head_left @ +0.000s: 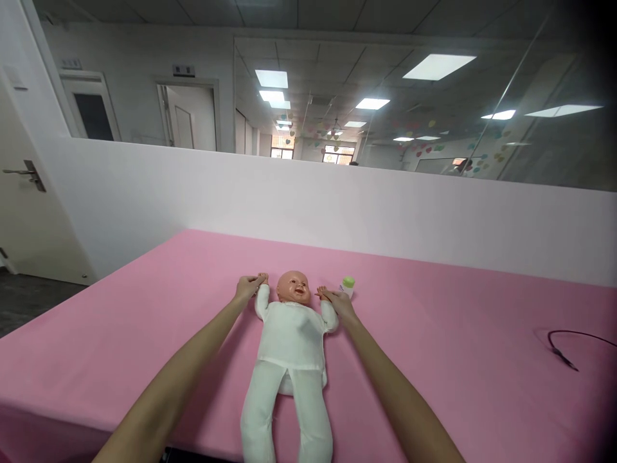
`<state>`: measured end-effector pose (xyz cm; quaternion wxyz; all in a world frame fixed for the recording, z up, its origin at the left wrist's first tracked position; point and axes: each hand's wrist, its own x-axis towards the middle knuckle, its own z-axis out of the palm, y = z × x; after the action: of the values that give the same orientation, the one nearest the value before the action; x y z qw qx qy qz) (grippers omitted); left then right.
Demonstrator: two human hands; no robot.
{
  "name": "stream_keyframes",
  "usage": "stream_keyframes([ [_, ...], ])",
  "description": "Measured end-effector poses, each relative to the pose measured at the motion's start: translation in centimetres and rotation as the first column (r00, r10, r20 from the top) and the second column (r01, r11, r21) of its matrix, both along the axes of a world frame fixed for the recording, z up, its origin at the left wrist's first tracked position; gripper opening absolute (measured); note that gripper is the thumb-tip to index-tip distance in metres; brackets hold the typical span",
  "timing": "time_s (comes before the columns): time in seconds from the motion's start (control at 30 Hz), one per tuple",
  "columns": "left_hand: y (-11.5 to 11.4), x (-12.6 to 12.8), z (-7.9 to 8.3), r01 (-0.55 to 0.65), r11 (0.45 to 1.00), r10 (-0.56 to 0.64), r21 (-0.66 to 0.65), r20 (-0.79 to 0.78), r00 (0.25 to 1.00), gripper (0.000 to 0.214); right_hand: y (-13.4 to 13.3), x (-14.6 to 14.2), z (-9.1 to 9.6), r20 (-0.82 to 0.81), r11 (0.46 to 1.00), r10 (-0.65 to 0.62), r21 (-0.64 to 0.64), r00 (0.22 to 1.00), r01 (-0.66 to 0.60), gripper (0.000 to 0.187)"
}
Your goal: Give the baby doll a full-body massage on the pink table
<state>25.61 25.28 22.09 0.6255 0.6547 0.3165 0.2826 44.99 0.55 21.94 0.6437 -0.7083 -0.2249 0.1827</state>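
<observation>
Both arms reach forward. My left hand is closed around the doll's hand on that side, and my right hand seems to pinch the other doll hand between thumb and fingers; neither is spread. The baby doll lies face up between my hands, head pointing away from me, arms out, legs toward me. It wears a white long-sleeved suit and rests on a pink-covered table.

Just beyond my right hand stands a small bottle with a green cap. Risk: a wide sweep of that hand could tip it. The doll's hands are small and the sleeves soft, so a loose hold could slip. Its feet lie near the table's edge on my side, so a pull that way could send the legs over. A black cable lies well off to my right, away from the hands.
</observation>
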Motion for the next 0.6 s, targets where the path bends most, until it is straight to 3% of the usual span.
stream_keyframes([
  [0.1, 0.8, 1.9, -1.7, -0.035, 0.999, 0.032, -0.033, -0.102, 0.994, 0.039, 1.4, 0.8, -1.8, -0.051, 0.997, -0.048, -0.064, 0.998, 0.045, 0.027],
  [0.2, 0.9, 1.9, -2.1, -0.015, 0.998, 0.008, -0.062, -0.106, 0.994, 0.037, 1.3, 0.6, -2.0, -0.049, 0.996, -0.055, -0.069, 0.997, 0.052, 0.029],
  [0.3, 0.7, -0.1, -0.7, 0.085, 0.995, -0.084, -0.061, 0.019, 0.996, 0.041, -0.5, -0.3, -0.3, 0.004, 0.999, 0.020, -0.025, 1.000, -0.020, 0.036],
  [0.37, 0.3, -2.8, 0.8, 0.212, 0.977, -0.214, 0.027, 0.136, 0.967, 0.045, -2.8, -1.3, 1.3, 0.094, 0.988, 0.157, -0.011, 0.983, -0.156, 0.041],
  [0.43, -0.5, -6.0, 2.0, 0.389, 0.902, -0.420, 0.187, 0.169, 0.892, 0.038, -5.7, -2.7, 2.9, 0.175, 0.938, 0.346, -0.078, 0.922, -0.337, 0.040],
  [0.5, -1.6, -9.2, 2.3, 0.575, 0.752, -0.627, 0.323, 0.077, 0.775, 0.028, -8.4, -4.3, 3.9, 0.203, 0.832, 0.550, -0.216, 0.810, -0.511, 0.032],
  [0.57, -2.9, -11.6, 1.5, 0.688, 0.606, -0.740, 0.400, -0.034, 0.672, 0.023, -10.5, -5.9, 3.9, 0.216, 0.705, 0.702, -0.345, 0.678, -0.620, 0.026],
  [0.6, -3.5, -12.4, 0.7, 0.713, 0.560, -0.762, 0.421, -0.075, 0.643, 0.021, -11.2, -6.5, 3.5, 0.228, 0.658, 0.747, -0.390, 0.624, -0.645, 0.023],
])
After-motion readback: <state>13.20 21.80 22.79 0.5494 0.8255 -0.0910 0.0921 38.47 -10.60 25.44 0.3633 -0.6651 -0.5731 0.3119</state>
